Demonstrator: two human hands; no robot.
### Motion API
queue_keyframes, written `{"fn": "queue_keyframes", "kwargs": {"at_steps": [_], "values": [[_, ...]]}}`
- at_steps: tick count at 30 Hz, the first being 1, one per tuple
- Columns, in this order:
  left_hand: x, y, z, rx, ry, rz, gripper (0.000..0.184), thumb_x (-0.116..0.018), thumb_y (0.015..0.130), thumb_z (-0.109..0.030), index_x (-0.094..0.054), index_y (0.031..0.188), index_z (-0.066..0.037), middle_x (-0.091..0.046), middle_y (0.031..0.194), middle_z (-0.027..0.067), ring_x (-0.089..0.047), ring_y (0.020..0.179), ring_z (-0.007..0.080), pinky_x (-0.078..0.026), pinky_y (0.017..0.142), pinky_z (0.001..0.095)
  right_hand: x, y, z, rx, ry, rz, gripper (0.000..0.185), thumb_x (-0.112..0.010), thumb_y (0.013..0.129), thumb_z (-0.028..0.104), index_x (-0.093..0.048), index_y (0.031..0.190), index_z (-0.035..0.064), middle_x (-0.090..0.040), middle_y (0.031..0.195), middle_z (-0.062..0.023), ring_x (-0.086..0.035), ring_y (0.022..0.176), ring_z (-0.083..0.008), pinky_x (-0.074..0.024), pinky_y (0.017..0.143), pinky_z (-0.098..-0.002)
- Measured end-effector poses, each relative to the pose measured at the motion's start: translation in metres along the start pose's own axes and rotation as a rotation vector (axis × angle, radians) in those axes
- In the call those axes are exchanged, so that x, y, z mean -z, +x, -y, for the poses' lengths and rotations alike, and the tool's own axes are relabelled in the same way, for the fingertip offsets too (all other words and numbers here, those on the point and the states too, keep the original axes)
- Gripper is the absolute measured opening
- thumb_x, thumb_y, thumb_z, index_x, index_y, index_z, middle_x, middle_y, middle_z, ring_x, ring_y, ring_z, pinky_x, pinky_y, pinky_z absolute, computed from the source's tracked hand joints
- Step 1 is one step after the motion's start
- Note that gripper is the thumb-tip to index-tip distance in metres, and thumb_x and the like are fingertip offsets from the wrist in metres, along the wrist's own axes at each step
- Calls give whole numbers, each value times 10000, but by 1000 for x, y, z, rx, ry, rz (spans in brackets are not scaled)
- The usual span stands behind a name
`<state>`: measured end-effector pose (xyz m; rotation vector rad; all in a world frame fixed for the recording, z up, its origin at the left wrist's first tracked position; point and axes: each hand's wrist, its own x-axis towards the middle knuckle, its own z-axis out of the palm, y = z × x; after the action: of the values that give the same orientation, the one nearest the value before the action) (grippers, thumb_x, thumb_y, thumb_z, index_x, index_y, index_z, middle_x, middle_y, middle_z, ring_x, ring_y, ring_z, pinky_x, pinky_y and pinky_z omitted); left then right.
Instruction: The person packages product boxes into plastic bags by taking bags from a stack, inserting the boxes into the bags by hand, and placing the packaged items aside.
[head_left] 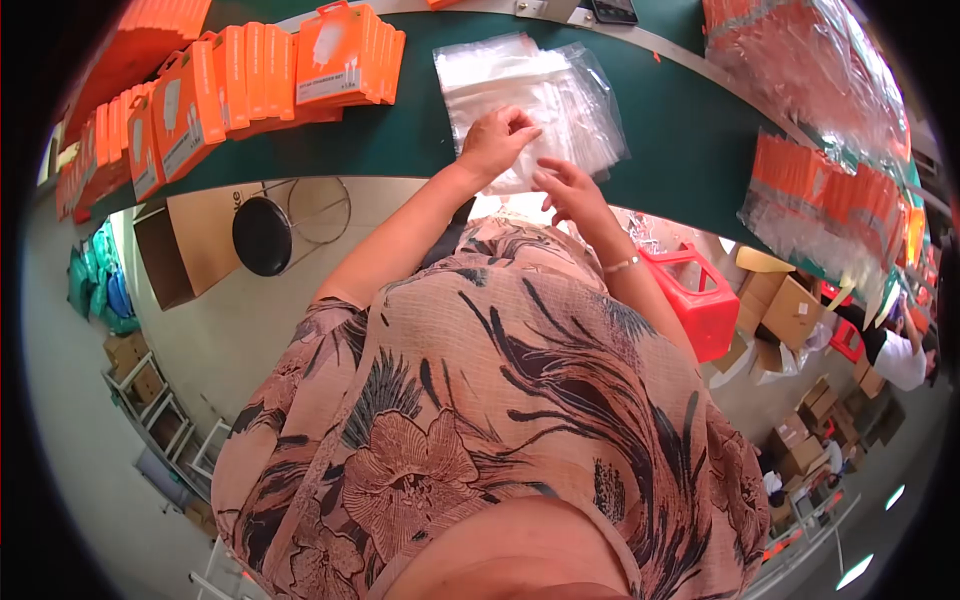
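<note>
A stack of clear plastic bags (pixel 535 85) lies on the green table (pixel 400 150). Over the lower left part of this stack is my left hand (pixel 495 142), its fingers curled in with thumb and index close together; whether it pinches a bag edge is too small to tell. My right hand (pixel 575 190) hovers near the stack's bottom edge, fingers bent but apart, with nothing visible in it. Orange charger boxes (pixel 330 60) stand upright in rows at the left of the table. Bagged orange packs (pixel 825 190) are piled on the right side.
A dark phone (pixel 614 10) lies at the far edge. Below the table are a black round stool (pixel 262 236), an open cardboard box (pixel 200 235) and a red plastic stool (pixel 695 305). More cartons (pixel 790 310) stand on the right floor, where other people are visible.
</note>
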<state>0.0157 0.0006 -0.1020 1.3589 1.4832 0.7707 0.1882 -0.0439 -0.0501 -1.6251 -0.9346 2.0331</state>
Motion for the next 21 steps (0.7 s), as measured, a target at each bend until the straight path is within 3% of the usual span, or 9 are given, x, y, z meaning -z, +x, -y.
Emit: {"fn": "queue_keyframes", "kwargs": {"at_steps": [1,4,9,13,16,19,21], "values": [[0,0,-1,1,0,-2,204,-665,828,-247,-648,835,-45,-655,798,101,-624,704,228,-484,665,330,-8,7,4,0,5,34,376,-629,903,254,-578,1214,49,-628,821,-10,-550,631,-55,-441,492,-204],[9,0,0,74,-93,-9,191,-666,863,-230,-657,860,-40,-655,773,37,-579,696,96,-470,648,266,-25,32,8,0,7,106,340,-634,895,259,-614,1163,50,-620,800,-4,-525,603,-44,-405,456,-186],[31,6,43,115,-415,84,177,-646,885,-218,-661,885,-42,-650,775,12,-572,689,83,-470,646,253,-19,49,-4,-31,146,-24,222,-632,883,233,-674,1030,72,-608,812,-3,-474,573,-31,-343,408,-172],[43,-7,51,136,-211,-13,179,-617,910,-216,-657,910,-41,-648,786,-5,-563,696,72,-471,652,247,-20,46,-6,-36,169,-61,172,-634,873,219,-687,957,79,-607,801,0,-458,558,-33,-326,391,-174],[40,-25,27,13,-100,39,211,-637,877,-243,-657,899,-34,-654,780,63,-599,690,146,-494,664,296,-25,41,-8,-15,222,-67,160,-638,868,216,-682,948,85,-607,784,4,-460,552,-35,-319,383,-178],[30,-31,26,-26,-12,65,196,-637,884,-228,-652,920,-36,-649,804,44,-579,695,118,-485,671,273,-33,21,2,-93,415,-50,139,-643,864,206,-665,927,84,-613,785,1,-462,549,-42,-311,382,-176],[28,-33,26,-46,28,85,189,-637,888,-221,-650,931,-37,-646,815,34,-570,697,104,-481,674,261,-36,29,-7,-64,316,-82,132,-659,855,215,-662,899,91,-601,744,6,-465,536,-44,-320,389,-184]]}}
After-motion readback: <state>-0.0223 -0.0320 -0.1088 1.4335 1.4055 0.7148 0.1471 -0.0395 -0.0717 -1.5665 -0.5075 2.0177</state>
